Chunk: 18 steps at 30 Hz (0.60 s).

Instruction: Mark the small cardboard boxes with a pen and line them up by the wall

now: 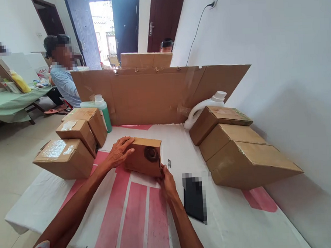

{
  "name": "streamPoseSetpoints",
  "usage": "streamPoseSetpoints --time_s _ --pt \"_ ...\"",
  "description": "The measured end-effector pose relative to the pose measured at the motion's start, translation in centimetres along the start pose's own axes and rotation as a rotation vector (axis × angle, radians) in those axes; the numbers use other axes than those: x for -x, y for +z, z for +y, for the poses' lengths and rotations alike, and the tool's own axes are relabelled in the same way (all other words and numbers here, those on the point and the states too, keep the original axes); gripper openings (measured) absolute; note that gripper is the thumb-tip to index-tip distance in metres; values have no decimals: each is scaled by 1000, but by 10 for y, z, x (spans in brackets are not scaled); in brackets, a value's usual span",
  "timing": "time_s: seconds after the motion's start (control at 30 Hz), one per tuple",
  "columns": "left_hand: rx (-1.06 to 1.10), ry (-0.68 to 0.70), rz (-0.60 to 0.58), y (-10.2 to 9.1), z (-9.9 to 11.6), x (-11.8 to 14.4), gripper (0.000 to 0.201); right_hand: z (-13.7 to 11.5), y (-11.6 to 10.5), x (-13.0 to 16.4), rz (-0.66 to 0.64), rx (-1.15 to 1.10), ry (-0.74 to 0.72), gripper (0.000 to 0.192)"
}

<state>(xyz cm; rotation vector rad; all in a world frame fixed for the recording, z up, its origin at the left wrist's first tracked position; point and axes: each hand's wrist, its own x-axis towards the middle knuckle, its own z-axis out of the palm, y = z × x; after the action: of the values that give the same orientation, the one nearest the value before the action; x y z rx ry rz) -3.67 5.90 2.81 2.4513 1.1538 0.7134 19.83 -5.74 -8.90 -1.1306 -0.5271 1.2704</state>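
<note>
A small brown cardboard box stands in front of me on the table, tilted a little. On its front face is a dark, round, ring-like patch; I cannot tell whether it is a print or a separate piece. My left hand holds the box's upper left edge, fingers on top and thumb against the front. At the lower right corner, my right hand grips the box, its far fingers partly hidden. A tiny dark item lies just right of the box. Nearer me is a flat black phone-like object, partly blurred.
Cardboard boxes line the left side, beside a green-liquid bottle. More boxes and a white jug stand right. A cardboard panel closes the table's back. A person sits beyond, left.
</note>
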Motion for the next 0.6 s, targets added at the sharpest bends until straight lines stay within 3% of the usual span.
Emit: streamPoseSetpoints --time_s 0.1,0.23,0.4,0.53,0.6 --pt "0 -14 49 5 -7 -17 49 -3 10 0 -22 -73 0 71" --pt "9 -87 122 5 4 -9 47 -11 23 -5 -18 -120 -47 70" --pt "122 -221 70 10 22 40 41 -19 21 0 8 -124 -67 58" --pt "349 -323 -70 35 28 87 49 -18 6 9 7 -72 3 53" --pt "466 -401 -81 50 28 101 56 -18 -1 12 1 -41 14 55"
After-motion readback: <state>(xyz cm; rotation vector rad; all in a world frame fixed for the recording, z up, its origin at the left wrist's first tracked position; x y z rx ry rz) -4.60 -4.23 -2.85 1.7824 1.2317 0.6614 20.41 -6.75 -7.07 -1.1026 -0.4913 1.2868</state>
